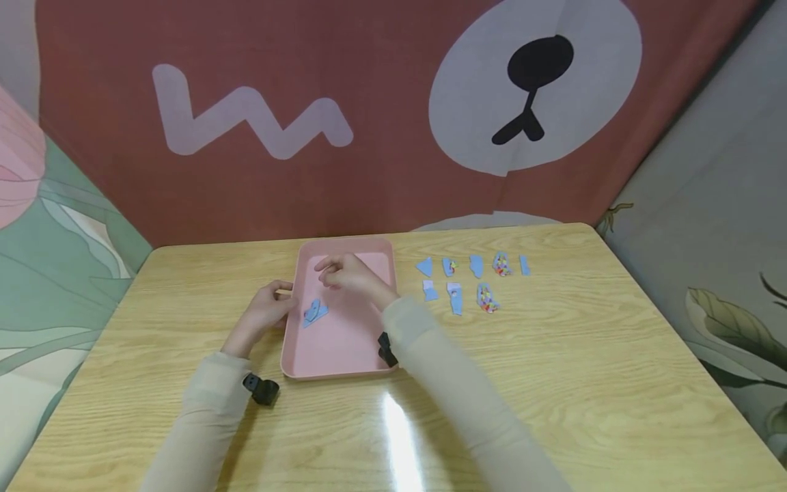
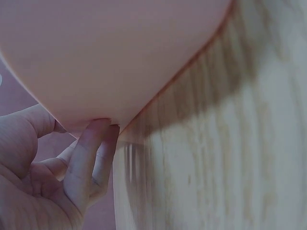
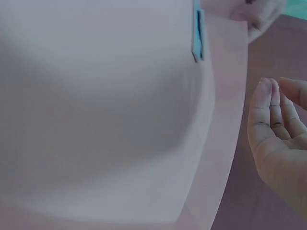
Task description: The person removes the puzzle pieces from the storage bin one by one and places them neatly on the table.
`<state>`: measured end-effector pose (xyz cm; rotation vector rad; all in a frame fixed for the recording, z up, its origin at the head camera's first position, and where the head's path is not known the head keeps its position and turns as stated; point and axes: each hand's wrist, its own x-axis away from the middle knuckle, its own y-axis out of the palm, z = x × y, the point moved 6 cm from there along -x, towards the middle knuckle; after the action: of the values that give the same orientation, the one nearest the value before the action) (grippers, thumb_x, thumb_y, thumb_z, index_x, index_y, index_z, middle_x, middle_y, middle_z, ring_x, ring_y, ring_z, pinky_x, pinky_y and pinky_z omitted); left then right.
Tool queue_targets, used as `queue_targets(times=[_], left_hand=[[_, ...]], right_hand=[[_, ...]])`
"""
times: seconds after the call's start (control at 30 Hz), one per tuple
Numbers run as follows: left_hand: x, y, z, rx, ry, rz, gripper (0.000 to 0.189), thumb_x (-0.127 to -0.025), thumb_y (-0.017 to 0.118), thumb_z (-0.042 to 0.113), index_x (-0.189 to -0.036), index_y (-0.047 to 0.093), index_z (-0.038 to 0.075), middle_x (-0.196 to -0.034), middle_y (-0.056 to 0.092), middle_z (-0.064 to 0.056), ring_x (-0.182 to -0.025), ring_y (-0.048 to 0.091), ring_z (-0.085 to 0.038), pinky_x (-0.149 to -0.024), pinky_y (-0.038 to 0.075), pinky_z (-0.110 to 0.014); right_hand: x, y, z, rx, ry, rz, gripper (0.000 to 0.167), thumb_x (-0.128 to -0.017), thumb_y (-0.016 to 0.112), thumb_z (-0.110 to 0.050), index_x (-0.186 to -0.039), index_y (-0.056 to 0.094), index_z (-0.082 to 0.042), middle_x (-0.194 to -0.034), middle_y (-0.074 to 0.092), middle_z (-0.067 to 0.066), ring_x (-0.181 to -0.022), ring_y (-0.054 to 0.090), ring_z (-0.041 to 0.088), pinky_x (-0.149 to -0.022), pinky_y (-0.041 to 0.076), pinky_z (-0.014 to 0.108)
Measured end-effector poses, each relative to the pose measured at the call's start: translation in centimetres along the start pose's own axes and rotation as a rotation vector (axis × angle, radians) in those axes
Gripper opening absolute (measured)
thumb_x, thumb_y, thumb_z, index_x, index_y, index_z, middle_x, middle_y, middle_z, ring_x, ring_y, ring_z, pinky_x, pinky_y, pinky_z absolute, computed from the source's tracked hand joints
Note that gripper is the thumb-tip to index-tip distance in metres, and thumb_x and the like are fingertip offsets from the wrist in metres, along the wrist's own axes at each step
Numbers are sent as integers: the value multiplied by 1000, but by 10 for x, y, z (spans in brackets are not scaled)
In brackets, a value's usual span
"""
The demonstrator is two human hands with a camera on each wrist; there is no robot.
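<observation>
A pink tray (image 1: pixel 344 355) lies on the table, with a small pile of blue cut pieces (image 1: pixel 315 311) inside near its left side. My left hand (image 1: pixel 268 307) holds the tray's left edge, thumb at the rim and fingertips (image 2: pixel 96 129) against the outer wall. Over the far part of the tray is my right hand (image 1: pixel 347 271), its fingers loosely bent and nothing visible between them. In the right wrist view, the thumb of the right hand (image 3: pixel 280 139) is close to the fingertips, and the blue pieces (image 3: pixel 197 36) show edge-on near the tray's side.
Right of the tray, several blue pieces lie spaced in two rows on the wooden table (image 1: pixel 584 383). Some, such as one colourful piece (image 1: pixel 487 298), bear bright printed patterns. A reddish cloth (image 1: pixel 277 191) with a cartoon face hangs behind the table's far edge.
</observation>
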<state>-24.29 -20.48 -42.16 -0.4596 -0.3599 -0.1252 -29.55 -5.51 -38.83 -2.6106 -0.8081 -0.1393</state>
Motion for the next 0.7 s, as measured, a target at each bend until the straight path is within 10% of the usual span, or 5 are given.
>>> queue_targets(times=[0.7], left_hand=[[-3,-2,-3,-23,5,-5,52,-97,46,17,-141,32,-7,-134,48,-33,-99,62,-19,-72,56,-26]], right_hand=[[-8,31,-2,352,-64,-147,30,-86,57,7,-114,65,-1,-111,67,11,-104,62,19,-76,47,14]])
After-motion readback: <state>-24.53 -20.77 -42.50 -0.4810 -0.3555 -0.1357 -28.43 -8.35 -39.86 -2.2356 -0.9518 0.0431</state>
